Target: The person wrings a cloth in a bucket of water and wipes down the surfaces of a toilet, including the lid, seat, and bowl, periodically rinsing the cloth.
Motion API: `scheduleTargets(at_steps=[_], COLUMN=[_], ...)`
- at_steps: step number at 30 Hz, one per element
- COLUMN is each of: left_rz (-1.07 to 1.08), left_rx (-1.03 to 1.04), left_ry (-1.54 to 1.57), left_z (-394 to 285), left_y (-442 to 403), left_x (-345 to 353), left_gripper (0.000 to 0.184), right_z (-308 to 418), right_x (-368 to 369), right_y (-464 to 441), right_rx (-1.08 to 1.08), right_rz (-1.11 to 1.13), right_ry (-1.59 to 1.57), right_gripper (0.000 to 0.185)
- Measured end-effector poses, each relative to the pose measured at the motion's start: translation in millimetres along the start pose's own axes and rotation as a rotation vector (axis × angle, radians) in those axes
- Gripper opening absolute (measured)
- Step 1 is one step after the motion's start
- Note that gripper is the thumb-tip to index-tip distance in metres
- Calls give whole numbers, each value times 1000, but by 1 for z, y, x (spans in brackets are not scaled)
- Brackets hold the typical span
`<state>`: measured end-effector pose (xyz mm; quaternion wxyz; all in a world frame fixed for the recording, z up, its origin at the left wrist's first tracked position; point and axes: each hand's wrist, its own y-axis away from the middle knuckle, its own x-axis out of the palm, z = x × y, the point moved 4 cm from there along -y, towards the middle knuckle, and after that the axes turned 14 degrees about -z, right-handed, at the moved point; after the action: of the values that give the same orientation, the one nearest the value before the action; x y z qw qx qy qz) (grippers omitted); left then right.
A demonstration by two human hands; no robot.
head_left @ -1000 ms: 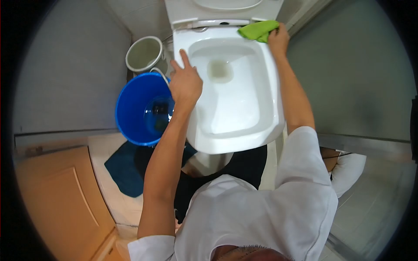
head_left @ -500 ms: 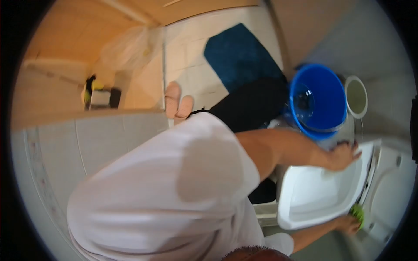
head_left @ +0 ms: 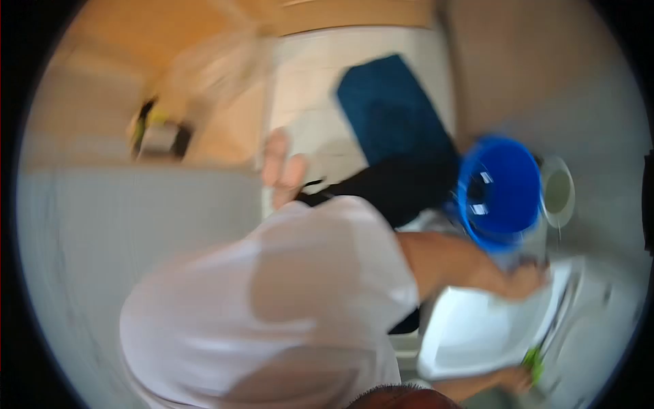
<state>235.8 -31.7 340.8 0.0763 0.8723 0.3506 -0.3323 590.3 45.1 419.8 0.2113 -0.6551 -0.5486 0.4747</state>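
Note:
A white washbasin is on the right in the head view. My left hand reaches across its far upper corner, near the rim. Motion smears its fingers, so I cannot make out whether it holds anything. At the basin's lower right corner, my right hand is closed on a green scrubber, perhaps a sponge or mesh pad. The scrubber is beside the rim. Just above my left hand stands a blue bucket with something dark or shiny inside.
A pale bin stands beside the bucket. On the tiled floor lie a dark blue mat and pink slippers. A grey tiled wall and a wooden surface with small items are on the left.
The whole view has shifted and blurred: basin and bucket appear lower. Both hands remain near the same parts of the basin, the right one still on the green scrubber.

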Motion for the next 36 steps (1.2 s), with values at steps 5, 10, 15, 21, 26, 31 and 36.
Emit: scheduleTargets(at_steps=[5,10,15,21,26,31,36], left_rz=[-120,231,251,253,248,277,277], left_rx=[760,627,627,630,620,603,606], left_ry=[-227,-296,-342,-363,-352,-342,-356], left_z=[-6,-34,-41,-39,-35,-34,-42], left_y=[-5,-1,-9,-4,-8,-6,-6], left_x=[-66,-99,-80,-77,-76,-76,-80], left_gripper=[64,74,71,71,70,70,70], right_z=[-2,24,25,123,54,58,66], right_x=[-42,-45,-31,-6,-7,-12,5], right_y=[-89,-81,-65,-104,-83,-92,-85], right_rx=[427,444,686,404,788,797,703], right_rz=[-212,-48,-64,-129,-259,-311,-82], right_ry=[-270,-10,-56,-189,-9,-121,-99], right_gripper=[18,20,21,15,21,33,63])
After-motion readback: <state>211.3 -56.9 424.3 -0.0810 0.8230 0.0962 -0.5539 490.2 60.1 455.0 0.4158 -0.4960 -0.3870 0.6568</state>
